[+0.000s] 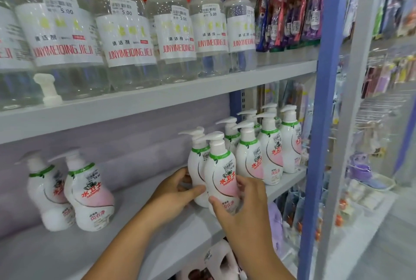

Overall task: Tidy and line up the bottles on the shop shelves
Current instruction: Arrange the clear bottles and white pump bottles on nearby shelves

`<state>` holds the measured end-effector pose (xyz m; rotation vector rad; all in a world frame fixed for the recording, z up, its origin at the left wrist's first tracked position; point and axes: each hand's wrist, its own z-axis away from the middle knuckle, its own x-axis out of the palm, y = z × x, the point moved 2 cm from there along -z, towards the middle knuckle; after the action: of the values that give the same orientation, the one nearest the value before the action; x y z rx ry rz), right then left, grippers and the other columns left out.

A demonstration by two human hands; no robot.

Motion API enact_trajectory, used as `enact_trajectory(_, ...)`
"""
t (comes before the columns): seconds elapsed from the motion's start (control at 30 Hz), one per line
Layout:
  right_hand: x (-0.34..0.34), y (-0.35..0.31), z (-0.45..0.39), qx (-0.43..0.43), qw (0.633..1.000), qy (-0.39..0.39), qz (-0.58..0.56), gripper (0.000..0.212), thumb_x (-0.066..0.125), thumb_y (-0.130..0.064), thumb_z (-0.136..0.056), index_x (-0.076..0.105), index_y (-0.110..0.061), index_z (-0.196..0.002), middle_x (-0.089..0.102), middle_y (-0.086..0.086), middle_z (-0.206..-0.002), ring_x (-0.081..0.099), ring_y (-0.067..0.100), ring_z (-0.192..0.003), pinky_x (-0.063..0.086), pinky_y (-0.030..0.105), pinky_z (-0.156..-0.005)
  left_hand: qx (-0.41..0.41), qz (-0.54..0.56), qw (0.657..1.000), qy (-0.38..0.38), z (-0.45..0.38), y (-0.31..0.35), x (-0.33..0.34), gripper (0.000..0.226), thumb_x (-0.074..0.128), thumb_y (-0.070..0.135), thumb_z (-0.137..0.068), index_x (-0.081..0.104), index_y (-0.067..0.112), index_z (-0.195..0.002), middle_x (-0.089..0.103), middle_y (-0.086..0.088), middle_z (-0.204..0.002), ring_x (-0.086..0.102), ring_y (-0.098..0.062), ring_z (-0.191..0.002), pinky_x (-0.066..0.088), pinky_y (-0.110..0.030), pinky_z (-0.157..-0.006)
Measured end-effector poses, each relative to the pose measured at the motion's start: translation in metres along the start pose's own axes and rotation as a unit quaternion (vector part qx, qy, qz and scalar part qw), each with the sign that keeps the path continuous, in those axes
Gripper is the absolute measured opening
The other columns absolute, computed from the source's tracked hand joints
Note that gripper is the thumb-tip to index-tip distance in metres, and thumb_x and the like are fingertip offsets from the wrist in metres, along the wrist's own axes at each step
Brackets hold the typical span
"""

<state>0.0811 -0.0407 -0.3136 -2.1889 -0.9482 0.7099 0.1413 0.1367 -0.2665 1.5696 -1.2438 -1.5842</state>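
My right hand [242, 203] is wrapping its fingers around the front pump bottle [221, 178], low down on its belly. My left hand [177, 192] is curling around the pump bottle behind it [197, 167], thumb in front. Both bottles are standing up on the middle shelf [135, 234], touching each other. Just beside them on the right, a neat group of the same bottles [265, 149] is waiting. Two more bottles [74, 192] are standing well apart on the left. I think I am sliding this pair into line. Next I need to push gently so nothing is tipping over.
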Motion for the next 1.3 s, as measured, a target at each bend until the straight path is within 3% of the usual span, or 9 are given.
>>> enact_trajectory(0.17,-0.003,-0.001,-0.001,-0.023,0.998,0.008,0.055,0.063,0.070,-0.061,-0.071,0.051,-0.027,-0.120,0.039,-0.018,-0.109,0.048,0.014,-0.110,0.051,0.039,-0.090,0.008,0.027,1.000,0.012,-0.003,-0.005,0.009,0.035,0.075,0.028,-0.088,0.066,0.052,-0.112,0.075,0.010,-0.099,0.072,-0.025,-0.093,0.058,-0.050,-0.087)
enact_trajectory(0.37,-0.004,0.000,-0.001,-0.016,0.999,0.013,0.036,0.064,0.075,-0.057,-0.072,0.045,-0.032,-0.123,0.036,-0.024,-0.110,0.052,0.014,-0.109,0.052,0.042,-0.090,0.008,0.052,0.998,0.026,-0.003,-0.004,0.019,0.029,0.073,0.028,-0.090,0.067,0.044,-0.113,0.075,0.012,-0.098,0.072,-0.017,-0.089,0.059,-0.039,-0.084)
enact_trajectory(0.67,-0.002,0.000,-0.001,0.004,1.000,0.006,0.001,0.067,0.072,-0.060,-0.071,0.048,-0.029,-0.125,0.041,-0.019,-0.117,0.052,0.018,-0.116,0.052,0.044,-0.091,-0.012,0.138,0.990,-0.001,-0.001,0.001,0.026,0.030,0.068,0.018,-0.094,0.066,0.027,-0.122,0.076,0.000,-0.110,0.073,-0.015,-0.100,0.057,-0.022,-0.079)
enact_trajectory(0.8,-0.008,-0.006,0.002,0.016,1.000,0.007,-0.013,0.074,0.077,-0.058,-0.070,0.047,-0.027,-0.130,0.041,-0.013,-0.123,0.053,0.020,-0.117,0.053,0.044,-0.093,-0.023,0.149,0.989,0.007,0.006,0.002,0.021,0.035,0.069,0.023,-0.093,0.064,0.025,-0.127,0.075,0.001,-0.113,0.072,-0.019,-0.104,0.058,-0.033,-0.089)
enact_trajectory(0.9,-0.015,-0.030,0.015,-0.020,0.998,0.030,-0.059,0.065,0.083,-0.043,-0.072,0.053,-0.024,-0.126,0.043,-0.013,-0.118,0.056,0.011,-0.107,0.049,0.026,-0.090,-0.011,0.110,0.991,0.070,0.023,-0.001,-0.002,0.045,0.073,0.032,-0.090,0.058,0.035,-0.133,0.072,0.012,-0.114,0.068,-0.006,-0.108,0.054,-0.035,-0.098)
enact_trajectory(0.97,-0.009,-0.054,0.027,-0.038,0.992,-0.006,-0.122,0.052,0.075,-0.045,-0.074,0.057,-0.027,-0.119,0.048,-0.017,-0.116,0.058,0.009,-0.103,0.045,0.015,-0.083,-0.006,0.107,0.985,0.134,0.041,-0.003,-0.025,0.049,0.073,0.028,-0.090,0.056,0.031,-0.136,0.071,0.012,-0.116,0.068,-0.003,-0.106,0.054,-0.035,-0.099)
enact_trajectory(1.1,0.046,-0.084,0.034,0.013,0.960,-0.183,-0.213,0.045,0.078,-0.045,-0.074,0.057,-0.037,-0.114,0.051,-0.024,-0.113,0.059,0.005,-0.106,0.048,0.017,-0.085,0.033,0.123,0.948,0.291,0.088,-0.010,-0.080,0.035,0.077,0.028,-0.084,0.066,0.038,-0.115,0.074,0.006,-0.105,0.071,-0.016,-0.094,0.057,-0.037,-0.086)
enact_trajectory(1.17,0.085,-0.094,0.028,0.059,0.943,-0.249,-0.214,0.048,0.084,-0.037,-0.076,0.055,-0.038,-0.115,0.052,-0.023,-0.117,0.057,-0.002,-0.106,0.047,0.014,-0.087,0.053,0.133,0.923,0.356,0.108,-0.013,-0.112,0.030,0.078,0.024,-0.082,0.068,0.035,-0.108,0.074,0.006,-0.100,0.069,-0.012,-0.089,0.056,-0.034,-0.079)
enact_trajectory(1.3,0.159,-0.117,0.011,0.116,0.915,-0.304,-0.237,0.060,0.087,-0.027,-0.075,0.055,-0.028,-0.125,0.055,-0.005,-0.126,0.058,0.001,-0.104,0.046,0.008,-0.079,0.050,0.164,0.872,0.459,0.121,-0.032,-0.178,0.028,0.073,0.008,-0.089,0.063,0.026,-0.107,0.070,-0.004,-0.109,0.067,-0.010,-0.091,0.051,-0.037,-0.086)
